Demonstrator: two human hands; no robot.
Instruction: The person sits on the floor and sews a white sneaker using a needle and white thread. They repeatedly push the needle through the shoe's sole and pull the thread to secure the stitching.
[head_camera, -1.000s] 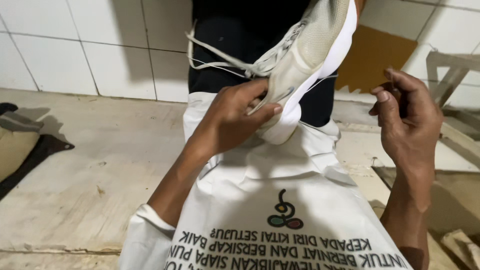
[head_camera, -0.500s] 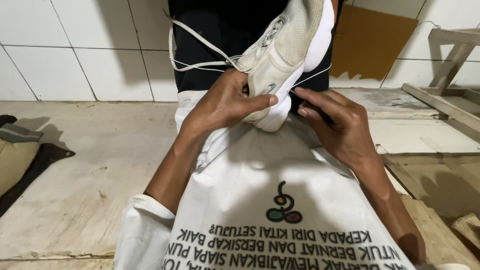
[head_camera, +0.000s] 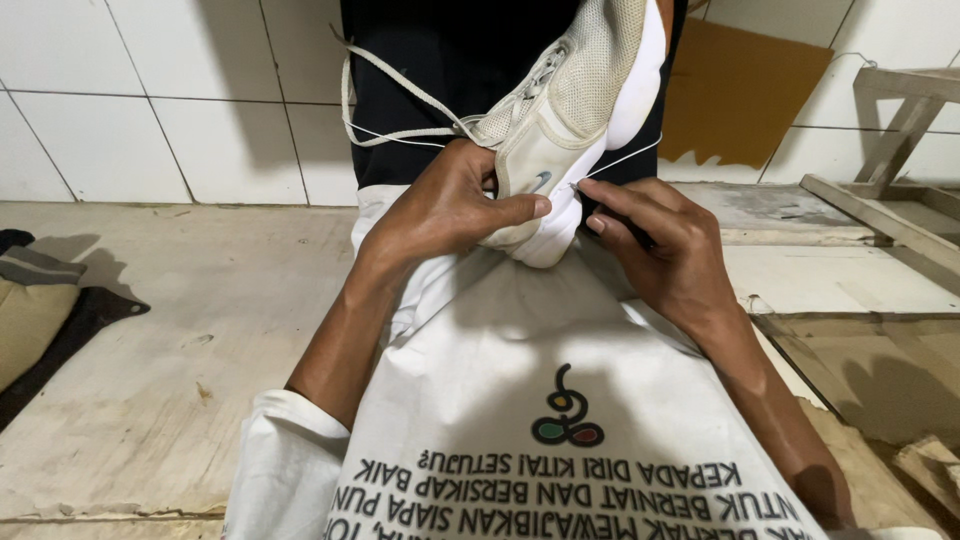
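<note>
Nearest is the white apron (head_camera: 560, 400) spread over the person's lap, printed with dark lettering and a small coloured emblem; a white sleeve (head_camera: 285, 450) shows at the near left. Both forearms run away over the cloth to the shoe (head_camera: 560, 130), a pale mesh trainer with a thick white sole, held up in the middle of the scene with its heel end low against the apron and its toe tilted up to the far right. The left hand (head_camera: 450, 205) is closed round the shoe's lower end, thumb pressed flat across the side panel. The right hand (head_camera: 665, 250) sits just beside it on the right, fingers curled and pinched at the sole's edge, where a thin white thread (head_camera: 625, 160) runs off taut to the right; what the fingertips pinch is too small to tell. Loose laces (head_camera: 400, 100) loop out left of the shoe against dark clothing. On the left floor lies a tan cushion (head_camera: 30, 310). Far off stand the white tiled wall (head_camera: 150, 100), a brown board (head_camera: 745, 95) leaning on it, and wooden frames (head_camera: 900, 150) at the right
</note>
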